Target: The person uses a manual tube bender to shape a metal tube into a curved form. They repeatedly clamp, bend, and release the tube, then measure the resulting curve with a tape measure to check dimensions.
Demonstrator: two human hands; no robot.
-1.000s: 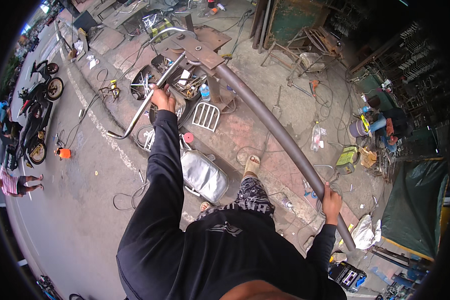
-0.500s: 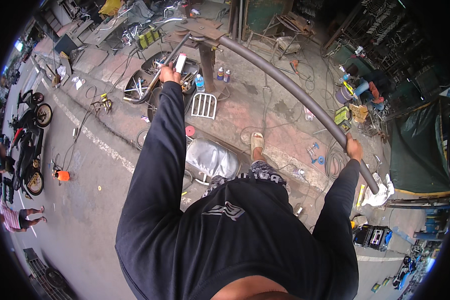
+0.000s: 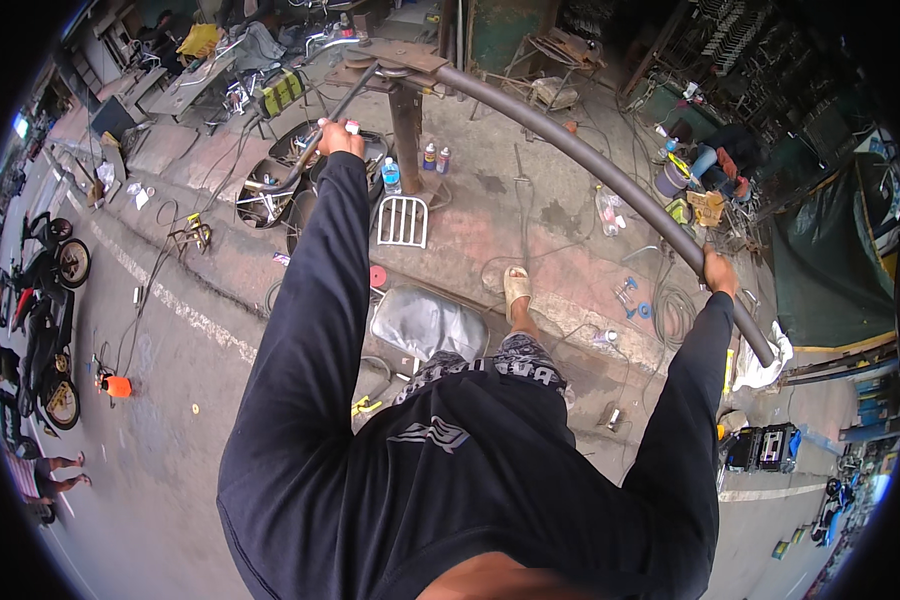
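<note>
My left hand (image 3: 340, 138) is closed round a thin metal tube (image 3: 358, 92). The tube slants down from the bending head (image 3: 395, 70) on a rusty steel post (image 3: 406, 130), and its lower end curves among trays of tools. At the right, my right hand (image 3: 718, 272) grips a long thick grey pipe (image 3: 580, 143) close to its free end. That pipe arcs in the view from the rusty top plate (image 3: 410, 55) past my right hand. Both arms are stretched forward.
A white metal rack (image 3: 402, 222) and a water bottle (image 3: 391, 176) stand by the post. Near my sandalled foot (image 3: 517, 285) lies a silver-covered seat (image 3: 428, 322). Coiled cable (image 3: 675, 312) is on the right; motorcycles (image 3: 50, 330) are at the left.
The view has shifted slightly. My right hand and the pipe's free end sit a little farther forward and right. Both hands keep their hold.
</note>
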